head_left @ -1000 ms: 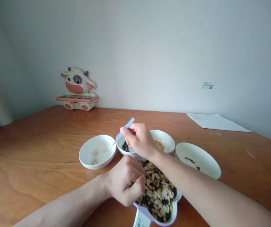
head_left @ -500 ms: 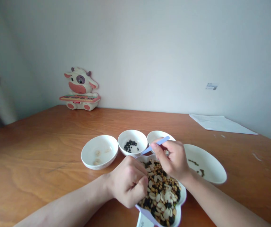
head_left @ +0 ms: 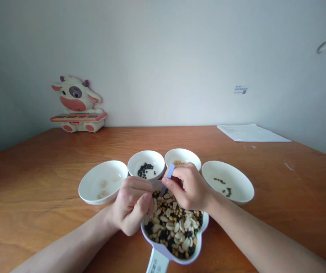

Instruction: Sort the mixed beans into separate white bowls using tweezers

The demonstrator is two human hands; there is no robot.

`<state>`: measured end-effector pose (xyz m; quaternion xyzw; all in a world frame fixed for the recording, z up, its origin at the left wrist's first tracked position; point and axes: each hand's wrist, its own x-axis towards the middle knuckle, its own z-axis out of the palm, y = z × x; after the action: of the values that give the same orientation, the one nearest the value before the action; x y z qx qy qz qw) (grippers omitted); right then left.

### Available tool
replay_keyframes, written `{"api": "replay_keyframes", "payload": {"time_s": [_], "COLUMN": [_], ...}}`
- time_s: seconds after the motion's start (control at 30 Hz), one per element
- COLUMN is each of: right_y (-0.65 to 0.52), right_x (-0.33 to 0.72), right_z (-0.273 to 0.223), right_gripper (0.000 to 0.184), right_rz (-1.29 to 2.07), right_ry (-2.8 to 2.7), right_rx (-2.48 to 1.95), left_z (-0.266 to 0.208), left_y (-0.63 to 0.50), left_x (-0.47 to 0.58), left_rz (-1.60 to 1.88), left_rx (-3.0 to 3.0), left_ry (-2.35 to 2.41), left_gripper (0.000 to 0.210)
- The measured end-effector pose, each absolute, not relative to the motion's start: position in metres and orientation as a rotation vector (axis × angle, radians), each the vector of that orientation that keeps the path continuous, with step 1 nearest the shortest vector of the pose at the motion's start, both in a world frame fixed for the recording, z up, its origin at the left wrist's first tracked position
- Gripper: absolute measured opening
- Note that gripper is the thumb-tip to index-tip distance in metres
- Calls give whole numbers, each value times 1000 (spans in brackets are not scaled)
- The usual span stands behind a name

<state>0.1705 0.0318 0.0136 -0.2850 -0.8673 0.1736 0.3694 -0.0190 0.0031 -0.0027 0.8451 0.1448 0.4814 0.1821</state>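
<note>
The tweezers (head_left: 169, 172) have moved: a second ago their tip was over the leftmost bowl; now they stand steeply over the dish (head_left: 203, 227), tip down by its far side. The right hand (head_left: 189, 187) came with them and pinches them between thumb and forefinger, the other fingers curled. The tip is lost among dark beans, so I cannot tell whether it grips anything.

The dish sits nearest the person, filled with peanuts (head_left: 170, 226) and mixed beans; its handle (head_left: 157, 261) is cut off by the bottom edge. The left hand (head_left: 134, 204) is closed in a fist over the dish's left rim; whether it has hold of that rim is hidden.

Beyond stand four white bowls. The leftmost bowl (head_left: 89, 185) has a few pale pieces, hard to make out, and the fist covers a bit of its edge. Next are black beans (head_left: 143, 170), then yellow beans (head_left: 179, 162), partly behind the right hand, then small greenish beans (head_left: 228, 192).

The brown wooden table (head_left: 32, 185) has pale scuffs at right. A toy cow (head_left: 77, 102) and paper (head_left: 250, 133) lie near the plain wall (head_left: 165, 57), which bears an unreadable sticker (head_left: 240, 90).
</note>
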Motion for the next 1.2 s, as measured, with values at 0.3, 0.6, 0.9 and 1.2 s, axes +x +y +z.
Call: {"api": "replay_keyframes", "payload": {"time_s": [0.3,0.6,0.9,1.2], "right_y": [34,36,36,37], "right_x": [177,179,179,177], "right_z": [13,15,12,14], "right_gripper": [33,32,33,35], "right_rz": [456,376,354,355], "right_ry": [-2306,-2363,-2397,-2345], "right_rx": [-612,-601,-669,-656], "left_z": [-1,0,0,1], "left_y": [2,0,0,1], "left_x": [-21,-20,-19,-19], "left_rz": [1352,1342,1333,1336], "left_rx": [2389,2372,2368,2387], "left_ry": [404,389,398,391], "left_gripper": [51,51,51,51]}}
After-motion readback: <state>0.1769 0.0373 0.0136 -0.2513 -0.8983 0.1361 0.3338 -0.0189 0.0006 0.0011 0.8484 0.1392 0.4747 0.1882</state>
